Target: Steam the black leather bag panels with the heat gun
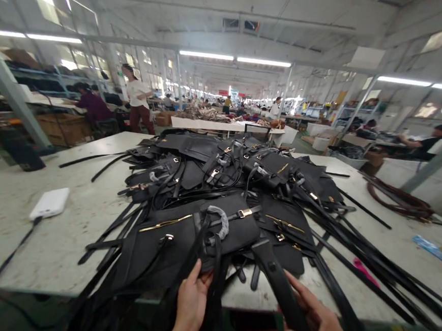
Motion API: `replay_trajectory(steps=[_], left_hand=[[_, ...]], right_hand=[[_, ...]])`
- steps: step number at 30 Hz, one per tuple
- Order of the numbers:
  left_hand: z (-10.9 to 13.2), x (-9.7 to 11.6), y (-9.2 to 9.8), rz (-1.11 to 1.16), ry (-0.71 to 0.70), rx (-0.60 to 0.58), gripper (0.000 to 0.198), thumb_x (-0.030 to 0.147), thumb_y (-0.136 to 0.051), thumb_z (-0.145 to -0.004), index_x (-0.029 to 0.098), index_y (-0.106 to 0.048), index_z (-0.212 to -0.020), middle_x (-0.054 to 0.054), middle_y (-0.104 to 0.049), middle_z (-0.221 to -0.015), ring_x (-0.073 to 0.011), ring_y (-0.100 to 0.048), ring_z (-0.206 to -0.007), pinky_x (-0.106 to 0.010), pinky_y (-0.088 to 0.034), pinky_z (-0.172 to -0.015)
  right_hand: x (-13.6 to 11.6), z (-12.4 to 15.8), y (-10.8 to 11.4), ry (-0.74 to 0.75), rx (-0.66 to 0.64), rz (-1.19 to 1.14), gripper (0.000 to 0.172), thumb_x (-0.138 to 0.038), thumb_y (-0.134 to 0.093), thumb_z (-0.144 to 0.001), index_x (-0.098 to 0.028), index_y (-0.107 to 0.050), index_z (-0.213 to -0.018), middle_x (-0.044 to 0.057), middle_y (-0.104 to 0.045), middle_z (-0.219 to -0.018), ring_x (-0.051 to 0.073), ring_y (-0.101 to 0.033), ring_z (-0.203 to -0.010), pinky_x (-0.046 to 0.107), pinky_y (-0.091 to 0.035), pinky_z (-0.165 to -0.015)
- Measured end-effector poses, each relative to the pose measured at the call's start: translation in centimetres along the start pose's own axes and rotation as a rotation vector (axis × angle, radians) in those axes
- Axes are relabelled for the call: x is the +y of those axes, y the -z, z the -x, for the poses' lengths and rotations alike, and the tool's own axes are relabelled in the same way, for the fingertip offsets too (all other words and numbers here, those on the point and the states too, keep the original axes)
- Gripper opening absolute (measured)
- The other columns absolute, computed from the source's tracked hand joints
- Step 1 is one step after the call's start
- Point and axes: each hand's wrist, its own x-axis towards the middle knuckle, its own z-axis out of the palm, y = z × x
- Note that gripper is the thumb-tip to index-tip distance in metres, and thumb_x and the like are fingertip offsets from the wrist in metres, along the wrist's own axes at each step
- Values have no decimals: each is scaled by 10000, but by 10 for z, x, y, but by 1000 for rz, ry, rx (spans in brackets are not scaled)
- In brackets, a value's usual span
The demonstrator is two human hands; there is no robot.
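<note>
A large heap of black bags point(225, 216) with gold zips and buckles covers the middle of the pale table. My left hand point(193, 295) is closed at the lower edge of the nearest bag, fingertips partly hidden behind black material. In the lower right, my right hand point(312, 311) is wrapped round a wide black strap point(278, 278), whose squared end points up toward the bags. A handle wrapped in clear plastic point(222, 221) stands up from the nearest bag. Long black straps trail off both sides of the heap.
On the table point(9, 202) at the left lies a white power bank point(50, 203) with a black cable. A dark bottle point(23, 150) stands behind it. Coiled brown cords point(397, 200) and a blue-white packet point(440, 255) lie at the right. Several people work farther back.
</note>
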Motion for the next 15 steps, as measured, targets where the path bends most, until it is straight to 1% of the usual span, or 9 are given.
replay_trajectory(steps=[3, 6, 9, 11, 13, 15], left_hand=[[0, 4, -3, -12, 60, -5, 105, 28, -524, -755, 73, -618, -756, -98, -705, -699, -223, -681, -684, -370, -581, -682], [0, 3, -3, -21, 52, -3, 121, 15, -511, -753, 71, -617, -739, -105, -704, -688, -230, -681, -682, -368, -584, -655], [1, 2, -1, 16, 41, -25, 133, 51, -495, -779, 79, -624, -789, -111, -708, -719, -232, -681, -688, -373, -585, -638], [2, 2, 0, 48, 56, -38, 141, 57, -492, -783, 82, -628, -812, -110, -711, -746, -226, -681, -706, -372, -582, -656], [3, 3, 2, 55, 62, -44, 135, 45, -502, -773, 76, -631, -794, -110, -710, -744, -219, -680, -711, -362, -578, -671], [3, 3, 5, 28, 54, -28, 108, 37, -530, -753, 69, -634, -756, -112, -708, -722, -210, -679, -689, -331, -575, -656]], right_hand=[[-3, -1, -14, -15, -75, -11, 961, -362, -746, -513, -130, -318, -1342, 66, -646, -861, 195, -591, -720, 258, -464, -643], [-6, -4, -31, -22, -156, -29, 922, -273, -743, -501, -151, -353, -1327, 52, -642, -829, 197, -586, -709, 267, -464, -641], [-5, -6, -46, -50, -220, -42, 881, -217, -727, -492, -148, -391, -1304, 26, -627, -753, 175, -571, -637, 270, -469, -634], [-3, -9, -53, -84, -213, -16, 861, -151, -694, -493, -146, -395, -1300, 2, -614, -713, 152, -556, -592, 243, -460, -590], [0, -15, -57, -108, -191, 21, 859, -98, -655, -488, -141, -391, -1304, -10, -619, -706, 133, -547, -562, 206, -431, -522], [0, -20, -59, -106, -184, 31, 844, -105, -666, -474, -128, -427, -1283, -16, -630, -694, 134, -556, -561, 193, -416, -497]])
